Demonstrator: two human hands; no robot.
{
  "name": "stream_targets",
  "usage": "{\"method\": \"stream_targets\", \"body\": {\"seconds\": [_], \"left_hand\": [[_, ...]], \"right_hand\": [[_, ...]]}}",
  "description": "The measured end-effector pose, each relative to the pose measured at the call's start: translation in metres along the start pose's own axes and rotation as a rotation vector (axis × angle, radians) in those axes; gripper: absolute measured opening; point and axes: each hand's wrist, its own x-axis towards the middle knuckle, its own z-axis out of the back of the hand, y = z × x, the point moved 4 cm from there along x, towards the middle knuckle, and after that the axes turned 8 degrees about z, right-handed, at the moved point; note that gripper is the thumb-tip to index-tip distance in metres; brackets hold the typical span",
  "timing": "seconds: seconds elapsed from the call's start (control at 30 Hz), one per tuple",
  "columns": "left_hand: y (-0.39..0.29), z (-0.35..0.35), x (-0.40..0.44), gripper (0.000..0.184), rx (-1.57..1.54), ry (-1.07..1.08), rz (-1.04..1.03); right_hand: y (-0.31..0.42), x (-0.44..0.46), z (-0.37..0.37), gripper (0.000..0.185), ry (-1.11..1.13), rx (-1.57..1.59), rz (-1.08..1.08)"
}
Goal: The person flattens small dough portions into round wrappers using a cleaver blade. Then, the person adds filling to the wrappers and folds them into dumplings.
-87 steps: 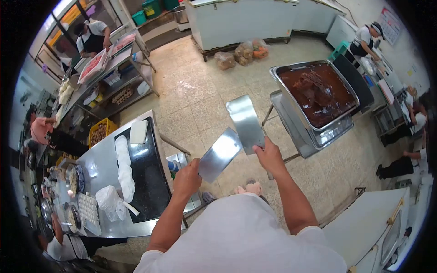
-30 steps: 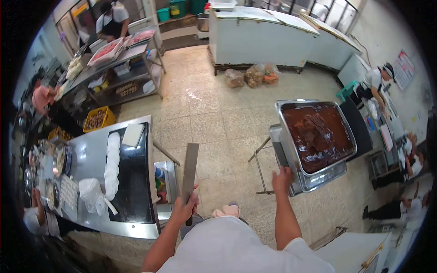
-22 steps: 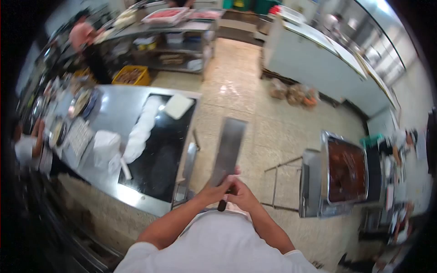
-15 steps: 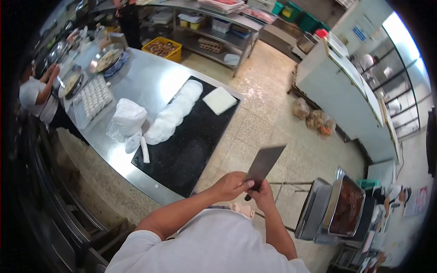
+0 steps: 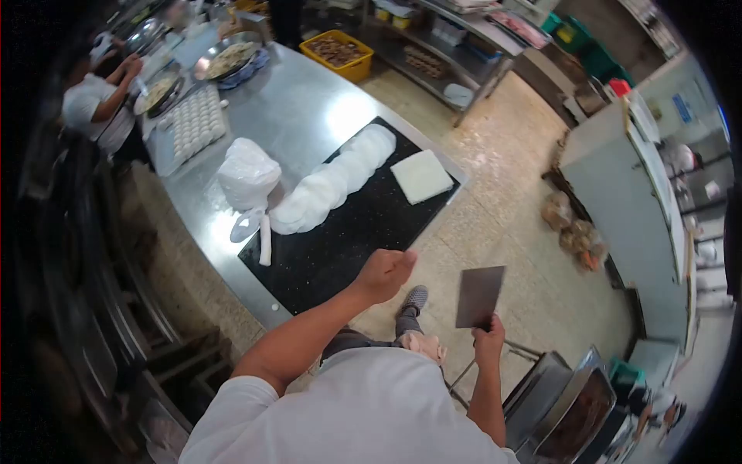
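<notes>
My right hand (image 5: 488, 339) is closed round the handle of a cleaver (image 5: 480, 297), whose broad blade points up over the floor. Near the front edge of the black board (image 5: 325, 263), my left hand (image 5: 386, 275) is held in the air with its fingers curled; whether anything is in it is hidden. On the board lie a long row of overlapping thin white rounds (image 5: 332, 185) and a stack of square white sheets (image 5: 422, 176). A white rolling pin (image 5: 265, 240) rests at the board's left end, beside a knotted plastic bag (image 5: 249, 175).
A steel table (image 5: 309, 100) carries the board, a tray of small white pieces (image 5: 197, 124) and pans of food (image 5: 229, 60). A co-worker (image 5: 104, 104) stands at its left end. At lower right is a metal pan of dark brown stuff (image 5: 576, 414); bagged goods (image 5: 576, 236) lie by a white freezer (image 5: 618, 193).
The view has swung round toward the steel table. My hands, together on the cleaver half a second ago, are now apart; the right one has carried it to the right.
</notes>
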Motion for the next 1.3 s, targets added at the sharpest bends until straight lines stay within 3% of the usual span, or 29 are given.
{"method": "stream_targets", "body": {"seconds": [0.03, 0.1, 0.13, 0.17, 0.23, 0.37, 0.43, 0.47, 0.57, 0.67, 0.77, 0.8, 0.83, 0.97, 1.07, 1.13, 1.23, 1.3], "left_hand": [[-0.001, -0.012, 0.003, 0.031, -0.001, -0.041, 0.025], [-0.026, -0.035, -0.006, 0.020, 0.657, -0.595, -0.601], [-0.004, -0.050, -0.003, 0.035, 0.626, -0.403, -0.373], [0.002, -0.056, -0.005, 0.035, 0.657, -0.428, -0.352], [0.012, -0.072, -0.002, 0.041, 0.398, -0.082, -0.151], [-0.009, -0.077, -0.021, 0.030, 0.311, -0.261, -0.177], [0.006, -0.071, -0.031, 0.023, 0.318, -0.424, -0.171], [0.011, -0.057, -0.036, 0.018, 0.337, -0.397, -0.141], [0.034, 0.000, -0.073, 0.015, 0.495, -0.581, -0.187], [0.054, 0.074, -0.112, 0.015, 0.454, -1.078, -0.078], [0.083, 0.120, -0.144, 0.033, 0.477, -1.481, 0.146], [0.101, 0.131, -0.148, 0.040, 0.546, -1.457, 0.175], [0.117, 0.142, -0.149, 0.036, 0.516, -1.327, 0.267], [0.141, 0.147, -0.152, 0.031, 0.404, -1.284, 0.153], [0.139, 0.153, -0.158, 0.026, 0.351, -1.267, 0.115], [0.132, 0.154, -0.168, 0.022, 0.378, -1.256, 0.074], [0.127, 0.143, -0.185, 0.021, 0.314, -1.125, 0.026], [0.137, 0.134, -0.189, 0.022, 0.375, -1.077, 0.035]], "right_hand": [[0.010, 0.013, -0.002, 0.030, 0.048, 0.006, 0.000], [0.047, 0.043, -0.004, 0.033, -0.022, 0.165, 0.167], [0.067, 0.056, -0.005, 0.037, 0.014, 0.204, 0.138], [0.081, 0.072, -0.010, 0.037, 0.047, 0.233, 0.141], [0.115, 0.099, -0.014, 0.023, 0.078, 0.375, 0.426], [0.159, 0.149, -0.048, 0.015, 0.386, 0.762, 0.554], [0.143, 0.177, -0.079, 0.023, 0.410, 0.593, 0.504], [0.125, 0.196, -0.099, 0.024, 0.392, 0.453, 0.444], [0.053, 0.220, -0.150, 0.021, 0.492, 0.278, -0.236], [0.044, 0.188, -0.146, 0.018, 0.480, 0.314, -0.252], [0.048, 0.136, -0.132, 0.015, 0.384, 0.246, -0.322], [0.047, 0.117, -0.130, 0.013, 0.403, 0.244, -0.306], [0.053, 0.102, -0.138, 0.012, 0.421, 0.246, -0.291], [0.088, 0.040, -0.164, 0.007, 0.635, 0.040, -0.104], [0.117, 0.009, -0.198, 0.008, 0.661, -0.159, 0.015], [0.161, -0.017, -0.230, 0.009, 0.750, -0.690, 0.864], [0.194, -0.051, -0.267, 0.010, 0.923, -0.871, 0.920], [0.195, -0.068, -0.292, 0.013, 1.030, -0.950, 0.836]]}}
